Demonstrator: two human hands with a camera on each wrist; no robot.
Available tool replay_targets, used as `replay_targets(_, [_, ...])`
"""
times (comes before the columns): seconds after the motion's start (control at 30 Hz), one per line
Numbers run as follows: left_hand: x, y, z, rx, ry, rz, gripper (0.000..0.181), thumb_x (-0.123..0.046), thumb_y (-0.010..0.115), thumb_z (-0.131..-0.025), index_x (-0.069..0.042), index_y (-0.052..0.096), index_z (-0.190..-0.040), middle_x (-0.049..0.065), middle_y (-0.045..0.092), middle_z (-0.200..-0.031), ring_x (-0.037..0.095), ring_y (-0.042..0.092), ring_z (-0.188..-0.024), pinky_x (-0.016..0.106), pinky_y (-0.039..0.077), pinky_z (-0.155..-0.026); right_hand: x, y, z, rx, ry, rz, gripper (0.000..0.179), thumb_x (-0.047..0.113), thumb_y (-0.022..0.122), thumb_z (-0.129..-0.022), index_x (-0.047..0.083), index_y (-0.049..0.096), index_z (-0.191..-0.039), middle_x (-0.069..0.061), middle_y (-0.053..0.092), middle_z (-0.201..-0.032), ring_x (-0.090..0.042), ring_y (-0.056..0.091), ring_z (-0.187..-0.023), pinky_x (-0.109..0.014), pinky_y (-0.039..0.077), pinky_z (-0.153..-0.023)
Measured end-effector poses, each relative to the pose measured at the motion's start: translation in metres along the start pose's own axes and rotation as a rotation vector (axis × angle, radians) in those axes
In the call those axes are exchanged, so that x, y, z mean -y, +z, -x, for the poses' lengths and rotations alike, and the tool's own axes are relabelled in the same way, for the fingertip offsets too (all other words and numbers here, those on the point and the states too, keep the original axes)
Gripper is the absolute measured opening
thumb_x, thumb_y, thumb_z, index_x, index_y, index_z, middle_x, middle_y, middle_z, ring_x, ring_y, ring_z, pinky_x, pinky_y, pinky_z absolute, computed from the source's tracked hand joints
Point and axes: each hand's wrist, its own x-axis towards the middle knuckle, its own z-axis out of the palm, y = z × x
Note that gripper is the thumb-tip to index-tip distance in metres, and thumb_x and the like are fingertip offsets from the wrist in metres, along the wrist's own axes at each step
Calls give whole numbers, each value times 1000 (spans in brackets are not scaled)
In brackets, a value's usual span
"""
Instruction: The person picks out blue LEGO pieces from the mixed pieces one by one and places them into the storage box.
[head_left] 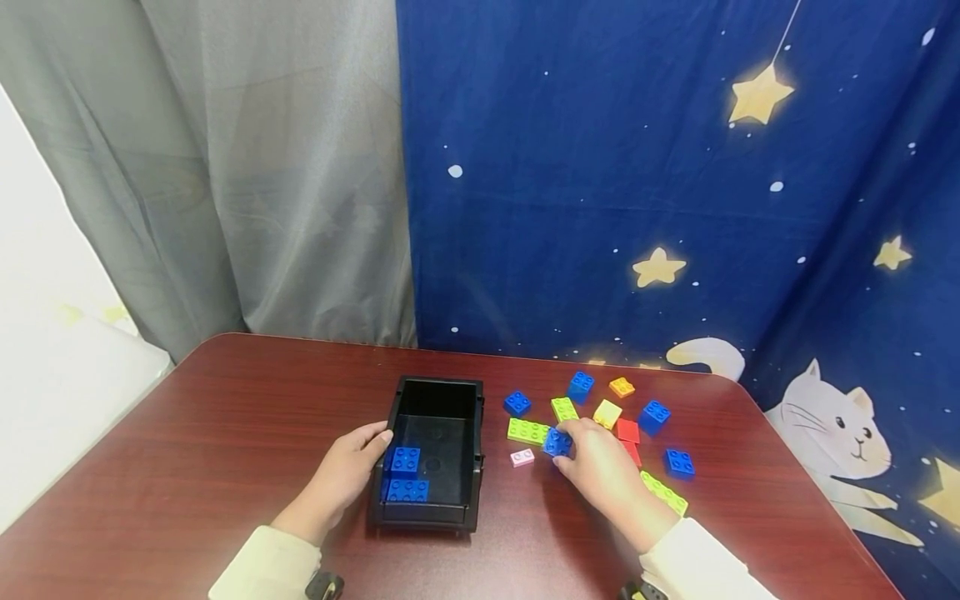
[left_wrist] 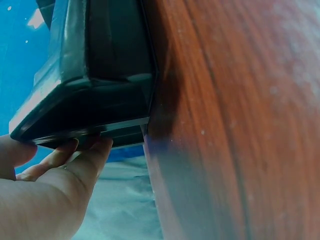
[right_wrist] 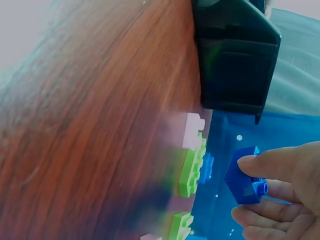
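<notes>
A black plastic bin (head_left: 431, 508) stands on the table with two blue bricks in its near left part, one of them (head_left: 406, 460) behind the other (head_left: 407, 491). My left hand (head_left: 347, 467) grips the bin's left rim, thumb on top and fingers against the outside; the left wrist view shows that hand (left_wrist: 65, 185) at the bin's edge. To the right of the bin, my right hand (head_left: 603, 467) pinches a blue brick (right_wrist: 243, 175) between thumb and fingers. In the right wrist view, the brick is raised off the tabletop, its studs toward the palm.
Around my right hand lie loose bricks: a lime green one (head_left: 527, 431), a small pink one (head_left: 522, 457), red ones (head_left: 627, 430), a pale yellow one (head_left: 607, 413), an orange one (head_left: 622, 387) and several blue ones (head_left: 679, 463). Curtains hang behind the table (head_left: 247, 433).
</notes>
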Motion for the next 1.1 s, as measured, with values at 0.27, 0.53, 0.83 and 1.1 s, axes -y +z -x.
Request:
replay_targets(0.27, [-2,0,2,7,-10,10,44,-18,44,-103,8,45,-138,29,47,-139,44,42,-130,57,40,-103,10,-3,4,-63,-34,-53,40,11,82,-76,1,66,-111,-11,67,-102,-24,63,-88,-42,56,-82])
replay_targets(0.53, [-2,0,2,1,-5,9,43,-17,44,-102,8,46,-138,29,48,-138,43,44,-129,56,41,-102,26,-7,5,-99,-51,-109,41,13,80,-77,4,65,-115,-11,67,-110,-28,64,-98,-44,56,-85])
replay_targets(0.83, [-2,-1,1,3,-5,3,44,-18,44,-103,7,45,-138,28,47,-140,44,41,-131,57,39,-104,45,-10,3,-74,-67,-159,46,15,79,-79,5,62,-121,-12,65,-118,-29,62,-107,-45,55,-86])
replay_targets(1.1, [-2,-1,1,8,-7,7,44,-18,44,-103,8,44,-139,29,45,-140,45,40,-132,57,39,-104,57,-8,1,-112,-112,-191,46,16,79,-80,5,62,-121,-12,65,-118,-29,62,-108,-44,55,-87])
